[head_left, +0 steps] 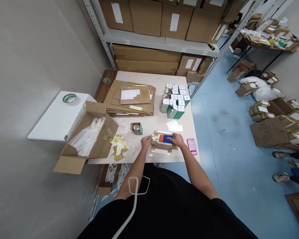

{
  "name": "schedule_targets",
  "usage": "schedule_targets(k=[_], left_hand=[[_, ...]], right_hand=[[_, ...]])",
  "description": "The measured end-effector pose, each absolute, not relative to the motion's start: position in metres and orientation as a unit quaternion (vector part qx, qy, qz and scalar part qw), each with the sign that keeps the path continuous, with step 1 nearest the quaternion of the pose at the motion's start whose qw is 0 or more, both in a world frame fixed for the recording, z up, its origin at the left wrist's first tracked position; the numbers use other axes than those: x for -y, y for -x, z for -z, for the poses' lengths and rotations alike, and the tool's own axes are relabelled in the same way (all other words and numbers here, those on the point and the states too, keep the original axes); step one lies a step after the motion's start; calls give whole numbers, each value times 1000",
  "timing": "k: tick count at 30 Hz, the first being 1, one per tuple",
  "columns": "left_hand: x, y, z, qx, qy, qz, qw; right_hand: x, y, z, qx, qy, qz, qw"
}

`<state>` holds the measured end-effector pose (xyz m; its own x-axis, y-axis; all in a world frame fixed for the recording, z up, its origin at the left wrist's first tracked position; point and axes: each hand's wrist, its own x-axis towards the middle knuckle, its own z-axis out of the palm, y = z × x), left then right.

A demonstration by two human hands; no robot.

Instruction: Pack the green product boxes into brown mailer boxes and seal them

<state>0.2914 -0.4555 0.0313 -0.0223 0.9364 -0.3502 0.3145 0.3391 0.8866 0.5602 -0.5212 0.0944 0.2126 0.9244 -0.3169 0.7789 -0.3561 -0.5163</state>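
My right hand (177,139) is closed on a blue-and-orange hand tool (167,138), whose exact kind I cannot make out. The tool lies over a small stack of flattened cardboard (161,146) with shiny tape along its edges. My left hand (146,142) has its fingers pressed together at the left edge of that cardboard; what they pinch is too small to see. A small open green box (136,128) with a round item inside stands just beyond my left hand. White paper slips (174,126) lie beyond my right hand, and a phone (192,146) rests to its right.
White-and-green boxes (176,103) stand grouped at the table's back right. Flattened cartons (129,104) are piled at the back left. Crumpled yellow tape (119,146) and an open carton (97,139) of white material sit left. Loaded shelving (154,37) rises behind the table.
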Motion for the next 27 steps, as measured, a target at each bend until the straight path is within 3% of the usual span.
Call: schedule_targets(k=[15,27], left_hand=[[453,-299,7,-659,-339,-304,599],[454,-303,14,-673,-301,-177,652]], right_hand=[[511,-554,-97,566,770,-284,83],[511,-554,-101,565,771,-284,82]])
